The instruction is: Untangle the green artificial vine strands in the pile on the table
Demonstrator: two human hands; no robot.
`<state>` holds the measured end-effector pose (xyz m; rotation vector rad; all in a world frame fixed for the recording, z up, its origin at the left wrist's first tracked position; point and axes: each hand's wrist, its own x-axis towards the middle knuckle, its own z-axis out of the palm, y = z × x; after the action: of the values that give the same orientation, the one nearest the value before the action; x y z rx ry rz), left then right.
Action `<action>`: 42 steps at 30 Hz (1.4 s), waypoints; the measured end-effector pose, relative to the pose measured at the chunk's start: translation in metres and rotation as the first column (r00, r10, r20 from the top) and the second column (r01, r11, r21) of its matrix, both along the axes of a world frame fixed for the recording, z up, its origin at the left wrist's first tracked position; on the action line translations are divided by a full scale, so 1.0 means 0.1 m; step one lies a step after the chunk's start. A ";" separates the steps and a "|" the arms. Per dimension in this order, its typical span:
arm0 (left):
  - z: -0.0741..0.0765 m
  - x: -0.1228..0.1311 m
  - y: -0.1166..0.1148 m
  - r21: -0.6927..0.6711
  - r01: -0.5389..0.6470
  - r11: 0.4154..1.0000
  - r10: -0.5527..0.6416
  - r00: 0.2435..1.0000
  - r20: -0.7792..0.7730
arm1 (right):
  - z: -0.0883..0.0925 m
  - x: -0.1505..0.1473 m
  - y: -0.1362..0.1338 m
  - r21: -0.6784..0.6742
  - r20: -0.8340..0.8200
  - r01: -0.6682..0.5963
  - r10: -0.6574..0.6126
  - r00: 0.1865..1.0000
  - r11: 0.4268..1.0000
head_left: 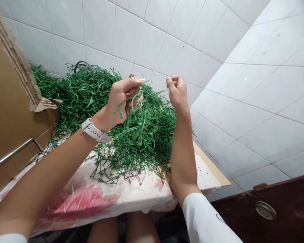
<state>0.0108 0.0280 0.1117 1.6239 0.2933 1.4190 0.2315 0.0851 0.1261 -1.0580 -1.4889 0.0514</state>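
A large heap of thin green plastic stems (91, 98) lies on a table covered with a pink floral cloth (96, 199). My left hand (123, 98), with a white watch on the wrist, is raised above the heap and closed round a bunch of green stems (135, 118) that hangs down from it. My right hand (177, 91) is held up beside it, fingers curled into a pinch; whatever it grips is too small to make out. My right forearm rests on the table's front right part.
A brown cardboard box (10, 101) stands at the left with a metal bar (12, 153) along it. White tiled walls (218, 67) close in behind and on the right. A dark brown surface with a round metal fitting (264, 209) is at lower right.
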 end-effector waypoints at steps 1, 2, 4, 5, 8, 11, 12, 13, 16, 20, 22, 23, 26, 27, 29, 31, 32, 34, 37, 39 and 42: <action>-0.01 0.01 0.00 -0.035 -0.010 0.999 0.010 1.000 0.012 | 0.00 0.05 0.00 0.004 0.058 0.040 -0.041 0.997 0.999; -0.02 0.03 0.01 -0.090 0.002 0.996 0.002 0.999 0.043 | 0.02 0.06 -0.02 0.007 0.078 0.043 -0.043 0.996 0.999; -0.05 0.06 0.03 -0.145 -0.003 0.989 0.016 0.996 0.087 | 0.07 -0.05 -0.17 -0.002 0.017 -0.077 0.077 0.997 0.997; -0.07 0.07 0.04 -0.139 -0.025 0.990 0.038 0.995 0.089 | 0.10 -0.15 -0.27 -0.024 -0.046 -0.191 0.190 0.981 0.981; -0.11 0.11 0.09 -0.102 -0.075 0.992 0.086 0.990 0.109 | 0.16 -0.51 -0.57 -0.076 -0.155 -0.487 0.473 0.868 0.870; -0.14 0.15 0.10 -0.091 -0.071 0.993 0.085 0.983 0.163 | 0.13 -0.79 -0.72 -0.039 -0.164 -0.569 0.557 0.814 0.821; -0.14 0.16 0.09 -0.086 -0.071 0.994 0.084 0.983 0.163 | 0.12 -0.84 -0.73 -0.026 -0.160 -0.565 0.554 0.817 0.825; -0.13 0.16 0.08 -0.078 -0.074 0.994 0.085 0.986 0.147 | 0.10 -0.88 -0.73 -0.018 -0.157 -0.552 0.542 0.825 0.834; -0.10 0.17 0.02 -0.075 -0.058 0.995 0.063 0.996 0.062 | 0.07 -0.90 -0.69 -0.007 -0.158 -0.517 0.509 0.846 0.856; -0.06 0.16 -0.04 -0.151 0.068 0.986 -0.059 0.996 0.067 | 0.09 -0.86 -0.68 -0.034 -0.164 -0.558 0.546 0.822 0.829; -0.06 0.14 -0.03 -0.187 0.165 0.968 -0.145 0.983 0.115 | 0.10 -0.84 -0.71 -0.072 -0.144 -0.611 0.598 0.788 0.788; -0.06 0.13 -0.03 -0.196 0.213 0.957 -0.188 0.973 0.135 | 0.11 -0.83 -0.72 -0.095 -0.137 -0.637 0.624 0.769 0.765; -0.06 0.09 -0.04 -0.179 0.303 0.936 -0.280 0.949 0.143 | 0.11 -0.82 -0.76 -0.131 -0.129 -0.671 0.658 0.742 0.730; -0.06 0.08 -0.05 -0.171 0.320 0.932 -0.301 0.945 0.127 | 0.10 -0.83 -0.76 -0.121 -0.126 -0.665 0.653 0.746 0.737; -0.05 0.06 -0.09 -0.164 0.348 0.923 -0.336 0.937 0.093 | 0.08 -0.86 -0.76 -0.073 -0.127 -0.651 0.640 0.757 0.755; -0.03 0.05 -0.14 -0.172 0.384 0.907 -0.375 0.923 0.087 | 0.07 -0.90 -0.75 -0.027 -0.153 -0.645 0.635 0.758 0.764; -0.02 0.04 -0.17 -0.176 0.401 0.899 -0.391 0.916 0.092 | 0.06 -0.92 -0.75 -0.012 -0.173 -0.648 0.637 0.751 0.761; -0.01 0.04 -0.20 -0.186 0.425 0.886 -0.412 0.905 0.106 | 0.05 -0.96 -0.76 0.009 -0.228 -0.659 0.644 0.731 0.752; 0.01 0.02 -0.24 -0.213 0.415 0.885 -0.406 0.910 0.087 | 0.04 -1.01 -0.79 0.030 -0.343 -0.710 0.674 0.654 0.704; 0.03 0.00 -0.25 -0.217 0.415 0.884 -0.403 0.910 0.098 | 0.03 -1.01 -0.79 0.054 -0.421 -0.778 0.721 0.551 0.626; 0.05 -0.04 -0.23 -0.199 0.434 0.879 -0.407 0.899 0.163 | 0.01 -1.00 -0.74 0.096 -0.464 -0.827 0.760 0.455 0.554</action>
<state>0.0067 0.0053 0.1169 1.3085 0.0261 1.0927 0.1311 0.0114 0.1274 -0.2916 -1.4178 1.0489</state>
